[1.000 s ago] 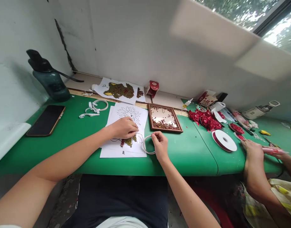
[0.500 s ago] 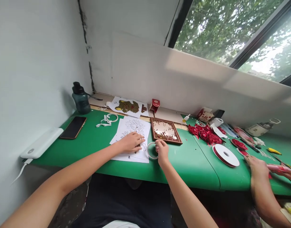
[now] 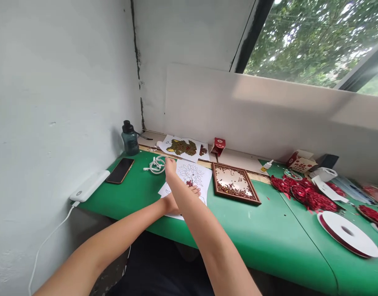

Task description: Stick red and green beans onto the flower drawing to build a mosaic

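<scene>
My left hand lies flat on the lower part of a white sheet with a flower line drawing, its fingers partly hidden behind my right forearm. Small red-brown beads rest on the drawing by its fingertips. Crossing over the left one, my right hand is closed at the sheet's upper left, beside white coiled cables. A white ring lies among the cables at its fingers. Whether the fingers still grip the ring is hard to make out. To the right sits a brown framed tray of beads.
At the left are a phone, a white power bank and a dark bottle. A finished bead picture and a red box stand behind. Red ribbon pieces and a spool lie right.
My right hand has carried the white ring from the sheet's right side across to the cables on the left. The view has turned left, and the other person's hands have left it.
</scene>
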A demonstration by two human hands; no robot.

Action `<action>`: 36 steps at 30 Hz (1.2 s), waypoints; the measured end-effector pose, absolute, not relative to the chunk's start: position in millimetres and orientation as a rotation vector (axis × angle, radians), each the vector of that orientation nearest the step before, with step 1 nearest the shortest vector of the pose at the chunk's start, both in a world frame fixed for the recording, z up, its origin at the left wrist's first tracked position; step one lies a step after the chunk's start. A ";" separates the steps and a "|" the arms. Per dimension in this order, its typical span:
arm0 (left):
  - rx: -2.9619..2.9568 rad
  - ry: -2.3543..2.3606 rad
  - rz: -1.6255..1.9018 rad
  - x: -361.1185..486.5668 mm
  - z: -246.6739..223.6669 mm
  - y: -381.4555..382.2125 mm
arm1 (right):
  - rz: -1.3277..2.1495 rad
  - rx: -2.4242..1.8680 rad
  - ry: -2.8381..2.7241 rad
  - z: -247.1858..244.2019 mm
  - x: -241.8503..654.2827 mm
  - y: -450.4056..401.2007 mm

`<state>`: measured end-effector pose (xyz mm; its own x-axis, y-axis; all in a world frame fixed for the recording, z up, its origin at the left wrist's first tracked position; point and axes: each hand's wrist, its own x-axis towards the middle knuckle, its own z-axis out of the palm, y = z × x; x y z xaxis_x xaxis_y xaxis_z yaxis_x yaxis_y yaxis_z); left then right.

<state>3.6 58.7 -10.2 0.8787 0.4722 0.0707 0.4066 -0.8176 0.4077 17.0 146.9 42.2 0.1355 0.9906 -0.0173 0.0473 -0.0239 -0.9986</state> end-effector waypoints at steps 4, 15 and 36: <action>2.628 0.661 0.199 5.5 -8.6 60.1 | 0.971 -1.437 -1.218 26.8 30.0 130.6; 2.365 0.803 0.737 1.9 15.1 57.4 | 0.443 -1.512 -1.533 30.4 246.0 58.1; 2.340 1.910 1.011 -183.1 -40.4 -79.0 | -0.103 -1.476 -2.028 -24.4 285.9 0.1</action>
<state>-183.1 -79.0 -40.4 0.0798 0.8669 0.4921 0.8944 -0.2802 0.3486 285.9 0.1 -24.4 -0.1825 0.8342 0.5204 0.8826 0.3722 -0.2871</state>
